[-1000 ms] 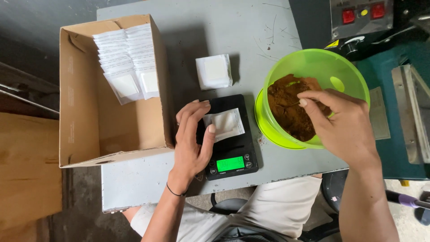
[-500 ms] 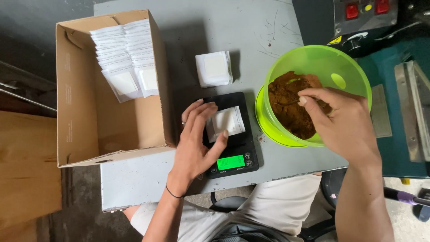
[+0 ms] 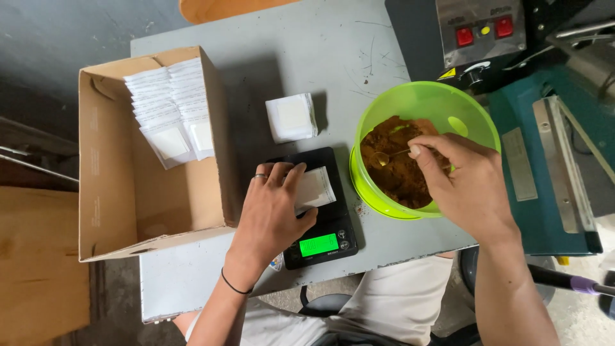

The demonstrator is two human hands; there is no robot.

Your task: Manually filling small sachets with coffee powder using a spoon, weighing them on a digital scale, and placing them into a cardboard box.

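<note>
Right hand (image 3: 471, 189) pinches a small spoon (image 3: 384, 157) of brown powder (image 3: 400, 170) inside the green bowl (image 3: 461, 115); left hand (image 3: 272, 211) lies flat, pinning a white sachet (image 3: 317, 188) on the black scale (image 3: 330, 240). Thin and flimsy, the sachet is probably best held by its edges.

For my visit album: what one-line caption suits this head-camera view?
Left hand steadies a white sachet on a black scale while right hand spoons brown powder from a green bowl.
</note>
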